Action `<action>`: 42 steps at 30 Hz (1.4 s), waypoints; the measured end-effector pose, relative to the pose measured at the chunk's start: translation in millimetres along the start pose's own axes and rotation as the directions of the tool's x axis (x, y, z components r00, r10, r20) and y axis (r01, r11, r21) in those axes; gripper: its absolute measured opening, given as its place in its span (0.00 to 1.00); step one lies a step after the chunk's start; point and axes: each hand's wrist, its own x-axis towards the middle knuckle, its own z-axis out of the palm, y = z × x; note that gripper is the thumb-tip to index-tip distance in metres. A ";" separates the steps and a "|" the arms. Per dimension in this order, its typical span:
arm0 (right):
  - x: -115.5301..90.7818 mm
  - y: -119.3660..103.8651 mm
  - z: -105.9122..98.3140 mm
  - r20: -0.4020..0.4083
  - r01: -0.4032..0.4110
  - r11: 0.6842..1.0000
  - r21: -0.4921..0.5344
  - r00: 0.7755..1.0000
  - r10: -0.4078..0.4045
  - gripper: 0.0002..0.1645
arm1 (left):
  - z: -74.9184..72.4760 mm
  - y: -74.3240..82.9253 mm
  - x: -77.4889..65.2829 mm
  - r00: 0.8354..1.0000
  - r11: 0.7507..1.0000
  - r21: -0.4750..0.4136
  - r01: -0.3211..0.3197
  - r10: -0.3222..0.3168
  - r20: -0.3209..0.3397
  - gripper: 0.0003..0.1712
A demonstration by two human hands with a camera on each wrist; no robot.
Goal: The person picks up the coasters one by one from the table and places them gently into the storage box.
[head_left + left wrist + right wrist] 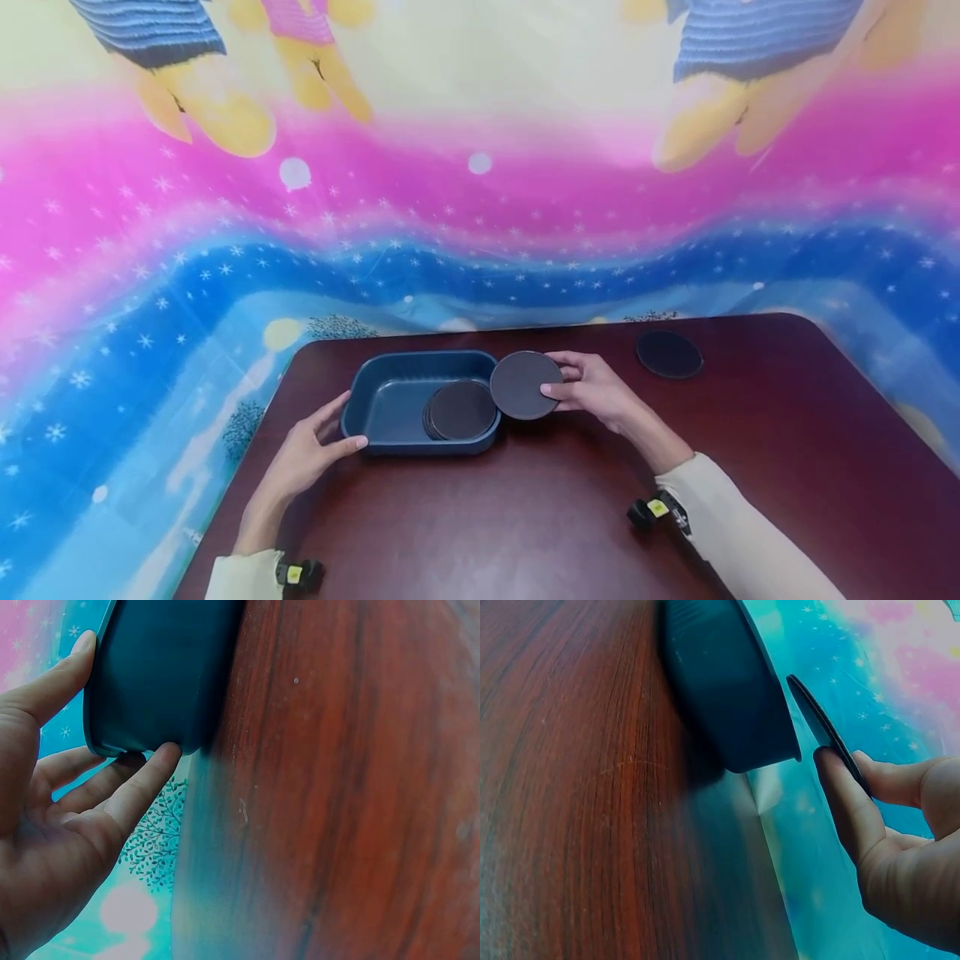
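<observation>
A dark blue-green rectangular tub (420, 447) stands on the table with a small stack of round dark coasters (462, 409) at its right end. My left hand (303, 454) holds the tub's left end, thumb at the near corner and fingers along the end. Between thumb and fingers, my right hand (596, 390) pinches another round coaster (519, 385) by its right edge. That coaster is beside the tub's right rim; in the right wrist view its thin edge (821, 712) is tilted and raised above the rim level.
One more dark round coaster (670, 354) lies flat on the reddish-brown table (570, 517), back right. Behind the table's far edge hangs a colourful printed cloth (480, 225). Each wrist wears a small black camera.
</observation>
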 end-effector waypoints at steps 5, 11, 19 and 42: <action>8.4 -6.5 5.0 0.014 0.012 1.000 0.014 1.000 -0.013 0.41 | -6.0 0.8 0.0 1.000 1.000 0.011 0.018 -0.017 -0.020 0.52; 15.2 -12.4 16.3 0.019 0.019 0.999 0.034 1.000 -0.020 0.40 | -13.4 0.0 -5.8 0.999 0.999 0.010 0.049 -0.049 -0.011 0.52; 19.5 -16.0 29.8 0.032 0.001 0.997 0.072 0.999 -0.003 0.39 | -17.9 -1.5 -9.3 0.998 0.998 0.027 0.060 -0.060 -0.014 0.53; 18.5 -9.1 37.1 0.029 -0.013 0.997 0.074 1.000 0.011 0.38 | -0.6 -0.7 1.3 1.000 1.000 0.026 -0.011 0.011 -0.007 0.52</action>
